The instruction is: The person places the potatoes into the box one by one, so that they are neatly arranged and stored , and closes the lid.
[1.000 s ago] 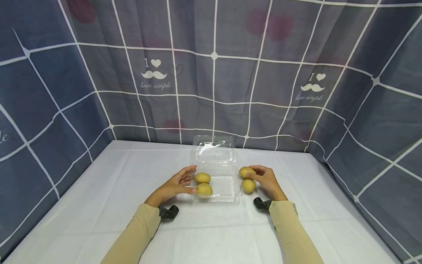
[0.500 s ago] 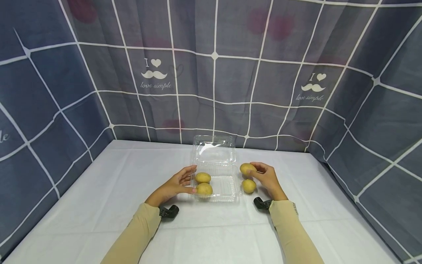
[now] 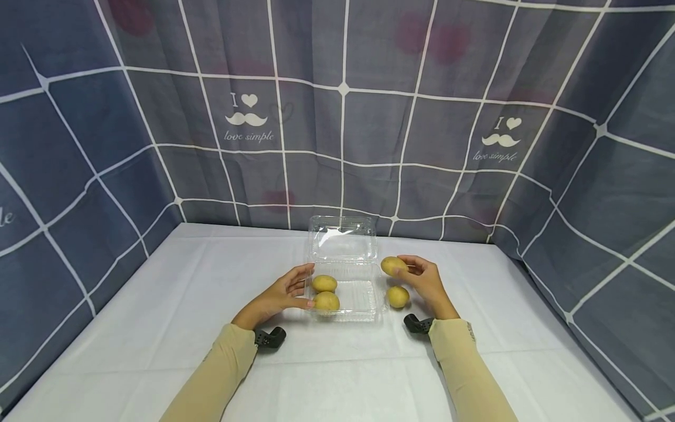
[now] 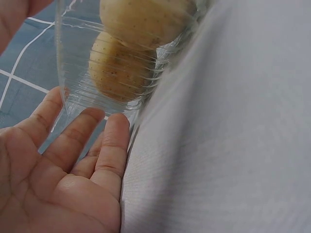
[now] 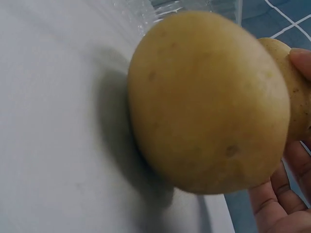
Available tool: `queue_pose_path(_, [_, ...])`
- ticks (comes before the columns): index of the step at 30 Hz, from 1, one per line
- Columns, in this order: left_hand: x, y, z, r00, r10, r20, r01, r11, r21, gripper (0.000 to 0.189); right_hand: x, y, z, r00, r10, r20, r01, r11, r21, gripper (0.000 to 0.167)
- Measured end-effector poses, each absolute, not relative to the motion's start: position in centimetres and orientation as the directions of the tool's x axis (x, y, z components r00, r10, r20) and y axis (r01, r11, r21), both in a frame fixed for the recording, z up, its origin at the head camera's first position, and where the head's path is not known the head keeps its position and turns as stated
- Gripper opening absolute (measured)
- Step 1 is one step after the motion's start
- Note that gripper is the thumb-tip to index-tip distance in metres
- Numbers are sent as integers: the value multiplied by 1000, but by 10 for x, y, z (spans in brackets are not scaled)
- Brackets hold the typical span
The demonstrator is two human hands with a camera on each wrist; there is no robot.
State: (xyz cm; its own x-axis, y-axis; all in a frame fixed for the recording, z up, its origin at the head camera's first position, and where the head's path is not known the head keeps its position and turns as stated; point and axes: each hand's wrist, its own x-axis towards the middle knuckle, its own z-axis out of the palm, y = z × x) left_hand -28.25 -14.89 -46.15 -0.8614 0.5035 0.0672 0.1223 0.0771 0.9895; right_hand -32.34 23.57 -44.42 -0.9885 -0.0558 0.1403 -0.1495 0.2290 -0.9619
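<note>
Potatoes point(image 3: 326, 302): I count two inside the clear container point(image 3: 361, 293), along its left edge, and two beyond its right edge. About half loaded, I judge, with the lid point(image 3: 343, 241) open. The right hand point(image 3: 429, 284) pinches one potato point(image 3: 392, 266); the other potato point(image 3: 398, 297) rests on the table point(image 3: 316, 375). The left hand point(image 3: 279, 298) touches the container's left wall, fingers extended.

white-clothed table point(image 3: 337, 366); on it, clear container point(image 3: 360, 295); one potato point(image 3: 398, 297)

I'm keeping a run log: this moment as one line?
left hand: touches box; right hand: holds potato; in box: two potatoes; on table: one potato
</note>
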Motion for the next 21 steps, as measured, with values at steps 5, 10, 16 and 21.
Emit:
queue_pose_path(5, [-282, -149, -461, -861, 504, 69, 124, 76, 989, 102, -324, 234, -442, -983, -82, 163, -178, 237, -955, 50])
queue_pose_path(10, [-282, -149, -462, -861, 503, 71, 126, 76, 989, 102, -323, 234, -439, -979, -117, 165, -191, 255, -948, 48])
queue_pose_path(16, [-282, -149, -462, -862, 501, 71, 131, 84, 988, 102, -321, 231, -433, -967, -165, 194, -235, 284, -930, 44])
queue_pose_path(21, [-281, -149, -460, -863, 501, 68, 130, 91, 987, 102, -321, 230, -430, -954, -213, 210, -266, 278, -923, 42])
